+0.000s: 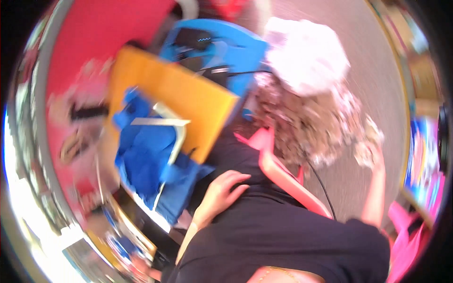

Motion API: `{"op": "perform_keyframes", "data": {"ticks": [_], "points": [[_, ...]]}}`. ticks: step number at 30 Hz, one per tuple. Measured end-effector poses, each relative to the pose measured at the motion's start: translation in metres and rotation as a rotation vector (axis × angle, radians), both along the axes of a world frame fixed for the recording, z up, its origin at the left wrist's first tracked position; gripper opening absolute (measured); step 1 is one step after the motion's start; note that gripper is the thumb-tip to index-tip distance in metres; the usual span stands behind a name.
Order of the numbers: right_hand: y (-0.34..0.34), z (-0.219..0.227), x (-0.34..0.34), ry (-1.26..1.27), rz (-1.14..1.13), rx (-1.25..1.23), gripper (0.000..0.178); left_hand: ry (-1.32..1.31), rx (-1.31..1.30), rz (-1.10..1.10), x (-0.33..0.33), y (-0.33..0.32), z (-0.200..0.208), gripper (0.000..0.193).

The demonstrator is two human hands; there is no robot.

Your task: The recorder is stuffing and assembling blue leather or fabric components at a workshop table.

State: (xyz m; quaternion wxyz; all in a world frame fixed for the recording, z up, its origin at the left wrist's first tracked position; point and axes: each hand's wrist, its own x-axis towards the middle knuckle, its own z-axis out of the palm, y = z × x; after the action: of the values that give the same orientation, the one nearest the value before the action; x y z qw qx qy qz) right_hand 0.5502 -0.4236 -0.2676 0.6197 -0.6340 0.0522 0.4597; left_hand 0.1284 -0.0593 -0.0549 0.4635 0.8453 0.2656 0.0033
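Observation:
My left hand (221, 192) lies over my dark-clothed lap, palm down, with its fingers spread and nothing in them. Out to the right, my right hand (376, 154) closes on a crumpled beige piece of cloth (365, 144), blurred by motion. Beside that hand is a big heap of brownish-pink crumpled cloth pieces (306, 120). A white bundle (306, 54) sits at the heap's far end. Ahead and left of my left hand, blue cloth (144, 158) spreads over an orange-yellow tabletop (160, 70) and hangs past its near edge.
A blue plastic container (250, 40) holding dark items stands beyond the tabletop. A pink curved bar (288, 179) runs beside my lap, with a black cable (324, 186) near it. Shelves with colourful items (422, 151) line the right; bright pink material (406, 231) lies at lower right.

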Motion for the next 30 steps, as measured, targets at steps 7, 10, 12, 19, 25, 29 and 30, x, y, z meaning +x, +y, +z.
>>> {"op": "perform_keyframes", "data": {"ticks": [7,10,12,19,25,29,30], "points": [[0.130,0.164,0.007,-0.360,0.201,0.105,0.059,-0.244,0.053,0.072,-0.042,0.006,0.011,0.022],[0.224,0.223,-0.009,-0.408,0.402,0.160,0.061,-0.317,0.071,0.132,-0.060,0.013,0.019,0.021],[0.276,0.265,-0.034,-0.355,0.589,0.234,0.062,-0.363,0.096,0.149,-0.070,0.013,0.032,0.022],[0.491,0.321,-0.223,-0.109,1.188,0.476,0.061,-0.374,0.226,0.416,-0.115,0.017,0.040,0.021],[0.548,0.312,-0.333,0.108,1.408,0.470,0.048,-0.322,0.172,0.670,-0.146,-0.006,0.038,0.019],[0.561,0.284,-0.355,0.090,1.503,0.393,0.050,-0.298,0.134,0.731,-0.162,-0.011,0.036,0.019],[0.560,0.280,-0.359,0.078,1.507,0.363,0.051,-0.301,0.118,0.736,-0.166,-0.011,0.035,0.019]]}}
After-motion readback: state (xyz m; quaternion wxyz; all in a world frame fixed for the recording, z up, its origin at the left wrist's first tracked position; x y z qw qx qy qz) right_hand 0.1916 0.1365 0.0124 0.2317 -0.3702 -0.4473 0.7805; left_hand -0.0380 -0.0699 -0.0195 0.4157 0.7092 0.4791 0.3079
